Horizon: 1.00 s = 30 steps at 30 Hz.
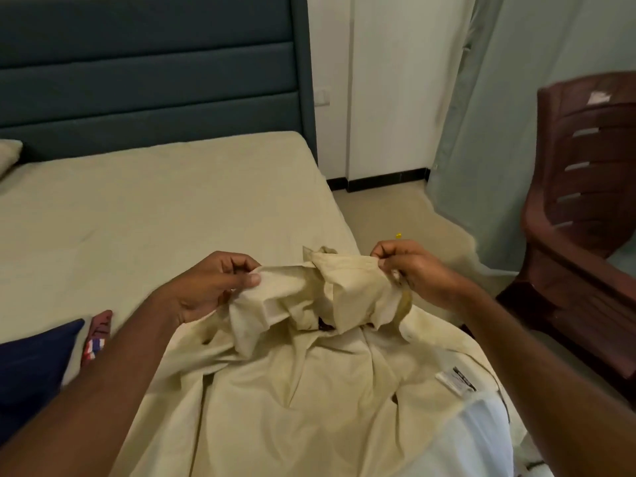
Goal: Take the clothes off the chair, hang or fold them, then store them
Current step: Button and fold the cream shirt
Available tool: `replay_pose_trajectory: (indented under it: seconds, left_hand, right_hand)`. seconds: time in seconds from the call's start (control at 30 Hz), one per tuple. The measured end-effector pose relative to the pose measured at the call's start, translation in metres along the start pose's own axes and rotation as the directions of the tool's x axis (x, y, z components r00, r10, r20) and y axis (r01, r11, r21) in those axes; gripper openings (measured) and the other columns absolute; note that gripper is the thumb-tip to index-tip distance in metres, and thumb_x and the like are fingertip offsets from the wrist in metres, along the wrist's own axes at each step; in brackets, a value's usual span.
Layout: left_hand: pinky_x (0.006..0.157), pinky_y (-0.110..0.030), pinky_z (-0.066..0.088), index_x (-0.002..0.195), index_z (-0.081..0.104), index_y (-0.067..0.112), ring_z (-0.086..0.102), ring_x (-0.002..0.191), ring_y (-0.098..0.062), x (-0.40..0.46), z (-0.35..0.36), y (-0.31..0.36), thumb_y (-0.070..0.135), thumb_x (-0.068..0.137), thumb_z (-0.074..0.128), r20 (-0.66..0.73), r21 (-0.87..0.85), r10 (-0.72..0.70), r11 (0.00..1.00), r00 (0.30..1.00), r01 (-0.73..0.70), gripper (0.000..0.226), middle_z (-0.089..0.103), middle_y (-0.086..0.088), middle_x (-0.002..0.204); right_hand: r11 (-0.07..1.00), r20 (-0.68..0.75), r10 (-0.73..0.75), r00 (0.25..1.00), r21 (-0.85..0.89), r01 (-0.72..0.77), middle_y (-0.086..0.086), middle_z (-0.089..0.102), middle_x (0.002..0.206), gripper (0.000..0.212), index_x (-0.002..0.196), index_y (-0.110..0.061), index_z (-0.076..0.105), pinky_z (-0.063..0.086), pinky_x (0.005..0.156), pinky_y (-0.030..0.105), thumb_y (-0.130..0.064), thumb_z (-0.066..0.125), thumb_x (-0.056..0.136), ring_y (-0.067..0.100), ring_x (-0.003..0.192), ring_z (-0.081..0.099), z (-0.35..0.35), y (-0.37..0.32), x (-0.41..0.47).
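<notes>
A cream shirt [303, 383] lies spread over the near corner of the bed, its collar end lifted. My left hand [210, 287] pinches the left side of the collar between thumb and fingers. The right side of the collar is pinched by my right hand [409, 266]. A white care label [452, 382] shows on the shirt's inner side at the right. The brown plastic chair [585, 208] stands to the right of the bed, its seat bare as far as it shows.
The bed [155, 218] has a beige sheet and a dark teal headboard [148, 74]. A navy cloth [34, 370] and a red patterned cloth [98, 335] lie at the bed's left edge. A pale curtain [488, 108] hangs behind the chair.
</notes>
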<state>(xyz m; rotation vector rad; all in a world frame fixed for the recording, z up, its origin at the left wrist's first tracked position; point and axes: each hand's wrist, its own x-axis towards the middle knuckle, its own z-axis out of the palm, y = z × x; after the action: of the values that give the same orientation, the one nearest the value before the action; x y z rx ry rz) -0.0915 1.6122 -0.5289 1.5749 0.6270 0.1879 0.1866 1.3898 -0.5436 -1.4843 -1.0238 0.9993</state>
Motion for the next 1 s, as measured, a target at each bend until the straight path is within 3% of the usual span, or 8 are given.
replay_pose_trajectory:
  seconds: [0.1,0.17,0.27,0.33,0.53,0.7,0.8,1.0]
  left_hand:
    - [0.065,-0.026,0.053,0.088,0.074,0.008,0.064,0.074,-0.015,0.035,-0.006,0.028,0.004,0.085,0.077,-0.411,0.287,0.208,0.954,0.888,-0.09,0.006,0.07,-0.004,0.078]
    - [0.076,-0.029,0.053,0.085,0.074,0.014,0.064,0.076,-0.012,0.051,-0.005,0.055,0.01,0.083,0.079,-0.585,0.491,0.459,0.857,0.669,-0.159,0.006,0.07,0.001,0.08]
    - [0.073,-0.026,0.052,0.089,0.071,0.013,0.062,0.077,-0.011,0.044,0.014,0.09,0.013,0.088,0.069,-0.651,0.668,0.729,0.682,0.212,-0.296,0.002,0.068,0.004,0.084]
    - [0.07,-0.028,0.049,0.091,0.069,0.008,0.062,0.077,-0.018,0.03,0.037,0.086,0.009,0.09,0.067,-0.578,0.75,0.813,0.565,0.072,-0.344,0.002,0.068,-0.002,0.085]
    - [0.071,-0.038,0.054,0.095,0.073,0.013,0.069,0.077,-0.02,-0.006,0.125,-0.064,0.008,0.082,0.073,-0.559,0.644,0.682,0.715,0.472,-0.271,0.013,0.072,0.002,0.086]
    - [0.08,-0.024,0.057,0.101,0.075,0.025,0.071,0.087,-0.002,-0.033,0.17,-0.108,0.002,0.086,0.074,-0.652,0.176,0.231,0.973,0.722,-0.152,0.028,0.076,0.011,0.089]
    - [0.085,-0.022,0.054,0.1,0.077,0.023,0.072,0.096,-0.007,-0.04,0.179,-0.109,0.0,0.095,0.062,-0.649,-0.185,0.011,0.968,0.76,-0.171,0.027,0.078,0.007,0.096]
    - [0.076,-0.018,0.054,0.1,0.075,0.018,0.072,0.085,-0.012,-0.042,0.187,-0.107,0.003,0.088,0.075,-0.646,-0.224,-0.006,0.957,0.763,-0.182,0.019,0.076,0.0,0.087]
  right_hand:
    - [0.987,0.058,0.057,0.997,-0.152,-0.048,-0.004,0.066,0.079,0.012,0.089,-0.01,0.069,0.048,0.066,0.02,-0.011,0.062,0.098,0.008,0.076,0.062,-0.003,-0.037,0.032]
    - [0.907,-0.14,-0.137,0.981,-0.417,0.067,-0.011,0.065,0.073,0.011,0.087,-0.015,0.071,0.045,0.066,0.018,-0.018,0.067,0.097,-0.001,0.066,0.058,0.001,-0.067,0.054]
    - [0.742,-0.504,-0.609,0.612,-0.636,0.213,-0.012,0.064,0.079,0.012,0.094,-0.015,0.07,0.042,0.066,0.008,-0.023,0.063,0.099,-0.003,0.072,0.059,0.028,-0.101,0.059]
    - [0.709,-0.56,-0.691,0.457,-0.648,0.279,-0.009,0.065,0.083,0.011,0.1,-0.012,0.068,0.044,0.069,0.011,-0.02,0.06,0.1,0.004,0.073,0.059,0.055,-0.094,0.043]
    - [0.82,-0.46,-0.358,0.812,-0.571,0.038,-0.004,0.073,0.081,0.013,0.094,-0.023,0.075,0.046,0.067,0.027,-0.029,0.064,0.097,0.016,0.075,0.068,0.13,0.035,-0.013]
    - [0.835,-0.579,-0.13,0.805,-0.501,-0.226,-0.008,0.068,0.105,0.028,0.099,-0.031,0.077,0.045,0.093,0.04,-0.042,0.056,0.085,0.014,0.104,0.054,0.17,0.079,-0.045]
    - [0.915,-0.631,-0.148,0.761,-0.379,-0.137,-0.014,0.071,0.088,0.012,0.089,-0.027,0.078,0.047,0.083,0.034,-0.031,0.067,0.087,0.009,0.09,0.059,0.164,0.081,-0.055]
    - [0.998,-0.6,0.046,0.799,0.065,-0.009,0.001,0.072,0.072,0.012,0.078,-0.018,0.075,0.055,0.073,0.036,-0.007,0.074,0.084,0.016,0.07,0.065,0.158,0.082,-0.063]
